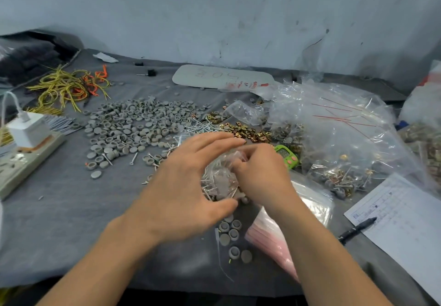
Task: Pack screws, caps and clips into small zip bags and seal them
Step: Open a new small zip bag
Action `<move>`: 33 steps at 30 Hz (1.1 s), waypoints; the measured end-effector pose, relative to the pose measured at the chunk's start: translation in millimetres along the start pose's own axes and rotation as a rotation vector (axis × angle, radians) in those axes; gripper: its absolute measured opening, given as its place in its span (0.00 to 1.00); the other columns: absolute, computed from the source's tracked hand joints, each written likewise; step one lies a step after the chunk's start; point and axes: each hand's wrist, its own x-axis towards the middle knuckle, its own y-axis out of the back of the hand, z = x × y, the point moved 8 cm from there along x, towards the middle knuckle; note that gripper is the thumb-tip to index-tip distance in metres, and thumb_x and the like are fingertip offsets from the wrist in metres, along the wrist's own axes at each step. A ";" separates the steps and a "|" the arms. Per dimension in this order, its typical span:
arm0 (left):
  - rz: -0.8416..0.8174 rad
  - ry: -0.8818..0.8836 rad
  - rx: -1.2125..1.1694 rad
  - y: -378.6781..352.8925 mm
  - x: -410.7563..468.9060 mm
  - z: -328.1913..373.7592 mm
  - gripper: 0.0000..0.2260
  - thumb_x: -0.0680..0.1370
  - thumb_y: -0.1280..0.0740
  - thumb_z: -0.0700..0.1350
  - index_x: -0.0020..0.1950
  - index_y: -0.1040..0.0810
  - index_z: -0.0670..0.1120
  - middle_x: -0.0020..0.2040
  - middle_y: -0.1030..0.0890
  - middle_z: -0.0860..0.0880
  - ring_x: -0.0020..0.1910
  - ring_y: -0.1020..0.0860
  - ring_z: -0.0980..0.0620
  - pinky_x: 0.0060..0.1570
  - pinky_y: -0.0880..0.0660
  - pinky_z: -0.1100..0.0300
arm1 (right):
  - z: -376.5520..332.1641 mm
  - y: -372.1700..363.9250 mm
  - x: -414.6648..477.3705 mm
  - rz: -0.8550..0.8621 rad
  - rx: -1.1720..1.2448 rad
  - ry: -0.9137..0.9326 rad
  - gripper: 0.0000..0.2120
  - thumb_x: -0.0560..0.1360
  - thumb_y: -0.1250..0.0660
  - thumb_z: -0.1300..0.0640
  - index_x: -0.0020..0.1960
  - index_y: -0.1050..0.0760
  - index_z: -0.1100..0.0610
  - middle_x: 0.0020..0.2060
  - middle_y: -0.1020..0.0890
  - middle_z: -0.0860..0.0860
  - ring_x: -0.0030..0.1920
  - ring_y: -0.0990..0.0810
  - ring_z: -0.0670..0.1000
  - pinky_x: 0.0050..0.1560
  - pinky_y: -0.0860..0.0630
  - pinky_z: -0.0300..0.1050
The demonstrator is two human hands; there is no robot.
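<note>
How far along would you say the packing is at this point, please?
Done: filled packets lie in the large clear bag on the right. In hand: the right hand pinches the top of a small zip bag already holding screws and caps, the left hand cupping it; its seal is not visible. Left: the grey caps pile, loose screws, brass clips and a stack of empty bags.

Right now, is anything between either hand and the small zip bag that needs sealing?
Nothing visible does. The right hand pinches the small zip bag at its top edge, and the left hand, fingers straight, cups it from the other side.
</note>
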 end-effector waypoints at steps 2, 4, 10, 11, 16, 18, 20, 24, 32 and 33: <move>-0.115 -0.076 0.217 -10.3 -1.5 -3.7 0.46 0.63 0.21 0.54 0.79 0.36 0.61 0.78 0.34 0.60 0.80 0.42 0.60 0.78 0.52 0.65 | 9.0 -2.1 2.4 -0.087 0.172 -0.063 0.18 0.75 0.30 0.60 0.29 0.18 0.45 0.21 0.27 0.42 0.24 0.30 0.43 0.31 0.35 0.39; -0.171 -0.075 0.388 -19.5 -2.8 -10.1 0.51 0.62 0.17 0.50 0.81 0.39 0.58 0.79 0.34 0.55 0.81 0.42 0.55 0.80 0.53 0.57 | 11.3 -12.2 3.6 -0.195 0.234 -0.090 0.07 0.73 0.30 0.62 0.37 0.16 0.57 0.27 0.25 0.49 0.32 0.29 0.50 0.37 0.33 0.46; -0.118 -0.059 0.222 -25.5 -6.6 -6.3 0.33 0.70 0.34 0.59 0.75 0.31 0.56 0.69 0.23 0.60 0.73 0.31 0.61 0.80 0.50 0.57 | 12.0 -28.7 0.0 -0.327 0.105 -0.054 0.05 0.70 0.35 0.63 0.40 0.20 0.59 0.31 0.23 0.53 0.34 0.26 0.53 0.36 0.30 0.50; -0.097 -0.031 0.180 -24.6 -6.3 -7.1 0.31 0.69 0.35 0.59 0.72 0.29 0.57 0.66 0.23 0.61 0.69 0.29 0.63 0.80 0.50 0.58 | 12.6 -26.9 0.5 -0.303 0.060 -0.047 0.04 0.70 0.32 0.59 0.36 0.21 0.57 0.30 0.22 0.50 0.33 0.25 0.52 0.36 0.29 0.48; 0.002 0.152 0.309 -19.9 -6.0 -29.3 0.33 0.64 0.20 0.43 0.66 0.26 0.53 0.59 0.20 0.57 0.60 0.24 0.58 0.78 0.52 0.59 | -14.8 9.3 -9.9 0.238 -0.202 0.226 0.17 0.65 0.26 0.39 0.32 0.28 0.49 0.27 0.23 0.42 0.32 0.24 0.43 0.33 0.33 0.41; 0.023 0.172 0.334 -19.5 -4.0 -31.8 0.31 0.64 0.21 0.41 0.66 0.25 0.51 0.58 0.19 0.56 0.60 0.24 0.56 0.78 0.52 0.58 | -23.6 1.7 -15.2 0.216 -0.214 0.300 0.15 0.67 0.25 0.40 0.33 0.26 0.48 0.27 0.24 0.42 0.31 0.25 0.41 0.32 0.33 0.39; 0.029 0.145 0.296 -21.1 -2.1 -29.2 0.28 0.64 0.24 0.40 0.62 0.25 0.52 0.54 0.20 0.56 0.57 0.24 0.57 0.78 0.55 0.61 | -26.7 -16.9 -16.3 0.054 -0.188 0.318 0.07 0.70 0.24 0.47 0.38 0.21 0.47 0.30 0.22 0.43 0.33 0.22 0.47 0.33 0.28 0.41; 0.029 0.108 0.221 -25.4 -2.7 -24.9 0.25 0.62 0.25 0.40 0.57 0.26 0.52 0.49 0.21 0.57 0.51 0.23 0.56 0.78 0.56 0.66 | -16.9 -36.6 -11.8 -0.252 -0.056 0.206 0.14 0.73 0.33 0.59 0.28 0.24 0.50 0.26 0.22 0.46 0.27 0.25 0.47 0.25 0.34 0.32; 0.060 -0.019 0.288 -24.6 0.8 -9.6 0.32 0.61 0.24 0.38 0.65 0.26 0.49 0.58 0.21 0.52 0.61 0.25 0.51 0.79 0.47 0.52 | -6.2 -43.9 -10.6 -0.234 0.610 -0.038 0.19 0.68 0.39 0.76 0.26 0.23 0.57 0.28 0.25 0.58 0.32 0.27 0.53 0.36 0.30 0.49; 0.063 -0.028 0.299 -22.7 1.2 -8.4 0.32 0.61 0.24 0.37 0.65 0.25 0.48 0.58 0.21 0.52 0.62 0.24 0.50 0.79 0.46 0.50 | -5.6 -46.0 -10.4 -0.239 0.647 -0.048 0.19 0.68 0.39 0.77 0.27 0.23 0.56 0.30 0.25 0.58 0.34 0.27 0.54 0.38 0.31 0.52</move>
